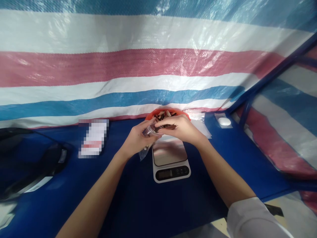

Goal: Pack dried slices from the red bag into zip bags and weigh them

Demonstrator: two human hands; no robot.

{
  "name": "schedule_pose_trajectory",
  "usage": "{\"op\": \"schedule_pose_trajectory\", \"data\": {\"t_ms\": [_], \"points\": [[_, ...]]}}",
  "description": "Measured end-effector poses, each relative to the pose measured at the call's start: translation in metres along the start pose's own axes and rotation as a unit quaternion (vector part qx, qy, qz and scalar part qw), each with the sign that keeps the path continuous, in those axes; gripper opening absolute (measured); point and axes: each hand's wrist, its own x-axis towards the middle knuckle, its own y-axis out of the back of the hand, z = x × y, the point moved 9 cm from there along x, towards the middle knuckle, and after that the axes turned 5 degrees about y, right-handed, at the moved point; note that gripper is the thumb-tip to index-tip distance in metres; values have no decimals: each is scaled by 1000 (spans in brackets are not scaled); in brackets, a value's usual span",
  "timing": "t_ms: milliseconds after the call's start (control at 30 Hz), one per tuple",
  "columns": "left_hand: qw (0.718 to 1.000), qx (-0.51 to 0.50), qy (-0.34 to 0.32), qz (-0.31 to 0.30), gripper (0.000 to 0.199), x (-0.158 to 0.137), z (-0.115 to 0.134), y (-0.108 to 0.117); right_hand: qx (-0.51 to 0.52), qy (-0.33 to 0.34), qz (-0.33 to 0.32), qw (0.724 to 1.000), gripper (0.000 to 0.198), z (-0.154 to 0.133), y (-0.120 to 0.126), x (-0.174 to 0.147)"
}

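Observation:
My left hand (136, 138) is closed around a clear plastic bag (150, 130), whose lower part hangs below the fingers. My right hand (179, 128) reaches across from the other side, its fingers drawn together at the bag's mouth; what they hold is hidden. Just behind the hands stands an orange-red bowl (150, 116) filled with brown and pale dried pieces (164, 114), partly covered by my right hand. Below both hands a white kitchen scale (170, 155) lies on the blue table, with a dark display panel at its near edge.
Clear plastic bags (201, 127) lie right of the bowl. Farther right, a white oval object (224, 121) rests on a small sheet. A blurred-out packet (93, 138) and a black strapped item (54, 158) are at left. Striped sheeting (123, 66) hangs behind the blue table (133, 198).

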Motion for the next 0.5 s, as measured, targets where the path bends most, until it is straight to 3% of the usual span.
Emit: {"op": "schedule_pose_trajectory", "data": {"t_ms": [200,500], "points": [[1000,11,3,29,66,0,-3,13,52,-20,48,997,18,12,22,-5],[997,22,42,58,72,0,-13,27,-12,-73,28,997,19,51,31,-12]]}}
